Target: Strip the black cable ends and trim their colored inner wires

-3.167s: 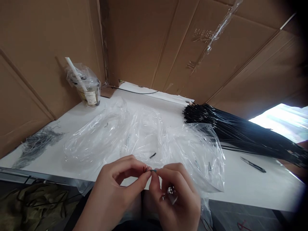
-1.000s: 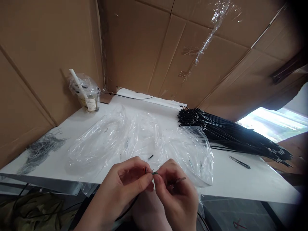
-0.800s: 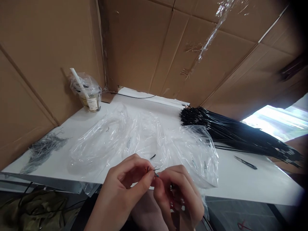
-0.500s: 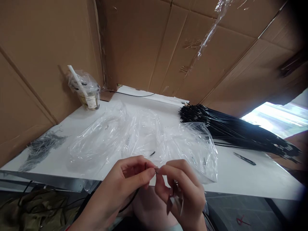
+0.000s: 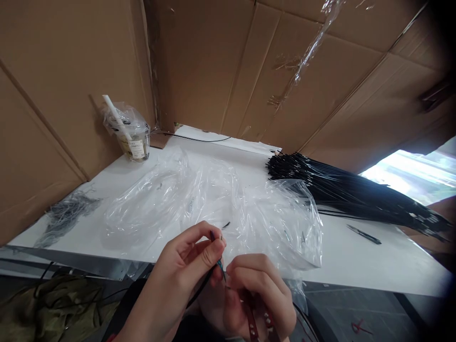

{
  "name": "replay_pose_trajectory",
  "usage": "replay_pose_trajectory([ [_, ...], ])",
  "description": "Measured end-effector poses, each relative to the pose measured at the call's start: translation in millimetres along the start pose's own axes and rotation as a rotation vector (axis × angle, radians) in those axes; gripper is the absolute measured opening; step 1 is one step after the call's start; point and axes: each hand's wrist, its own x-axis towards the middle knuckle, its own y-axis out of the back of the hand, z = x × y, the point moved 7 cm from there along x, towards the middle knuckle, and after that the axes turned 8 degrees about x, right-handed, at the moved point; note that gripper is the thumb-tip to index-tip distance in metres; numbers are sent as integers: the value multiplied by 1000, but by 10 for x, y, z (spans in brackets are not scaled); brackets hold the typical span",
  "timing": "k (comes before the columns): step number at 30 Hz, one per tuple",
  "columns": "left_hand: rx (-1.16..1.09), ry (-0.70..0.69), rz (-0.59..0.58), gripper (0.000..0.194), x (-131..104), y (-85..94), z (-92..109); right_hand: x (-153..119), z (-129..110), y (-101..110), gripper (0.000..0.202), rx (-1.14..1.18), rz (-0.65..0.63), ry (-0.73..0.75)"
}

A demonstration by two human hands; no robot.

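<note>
My left hand pinches the end of a black cable between thumb and forefinger, and thin wire ends, one of them bluish, stick out below the fingertips. Close on its right, my right hand is curled round a hand tool with dark red, riveted handles. Its fingertips are by the wire ends; whether they touch the wire I cannot tell. Beneath and beyond both hands lies a crumpled clear plastic bag, with a small dark scrap on it.
Black cables lie bundled at the right, near a slim dark tool. A plastic-wrapped cup with a white straw stands back left. Fine wire strands lie at the left of the white table. Cardboard walls rise behind.
My right hand has moved down, away from my left fingertips, and the tool in it has turned so its red handles show. Bluish wire now shows below my left fingers.
</note>
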Motion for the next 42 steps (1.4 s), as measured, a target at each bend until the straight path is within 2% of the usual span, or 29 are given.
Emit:
replay_pose_trajectory([
  [4, 32, 9, 15, 33, -8, 20, -22, -63, -39, -59, 26, 45, 22, 25],
  [9, 9, -21, 7, 29, -3, -8, -40, -44, -76, -15, 18, 123, 225, -49],
  [12, 9, 0, -16, 31, 24, -14, -25, 26, -67, -8, 15, 158, 145, -49],
  [14, 17, 29, -122, 35, 45, -54, -20, 64, 23, 20, 12, 178, 105, -123],
  [15, 40, 38, -195, 38, 50, -83, -21, 77, 83, 53, 11, 192, 127, -177],
  [18, 195, 24, -337, 37, 62, -119, -44, 91, 249, 150, 14, 362, 299, -331],
  [20, 271, 25, -327, 29, 94, -97, -89, 82, 351, 118, 14, 567, 353, -460],
  [23, 251, 9, -263, 36, 157, -75, -128, 45, 422, 1, 6, 755, 275, -623],
  [25, 228, -32, -230, 35, 179, -82, -104, 23, 402, -4, 10, 720, 211, -604],
  [27, 248, -55, -198, 32, 173, -86, -65, 3, 370, 43, 25, 591, 174, -531],
  [31, 399, -95, -103, 33, 102, -55, 43, 12, 333, 160, 47, 323, 108, -436],
  [34, 532, -175, -50, 32, 39, -42, 128, 127, 244, 210, 38, 165, -33, -296],
  [37, 659, -247, -57, 30, -16, -70, 176, 222, 168, 240, 28, 103, -122, -194],
  [39, 750, -293, -85, 31, -51, -109, 199, 243, 167, 273, 24, 136, -88, -205],
  [42, 837, -399, -69, 33, -101, -153, 258, 198, 254, 303, 16, 254, 9, -349],
])
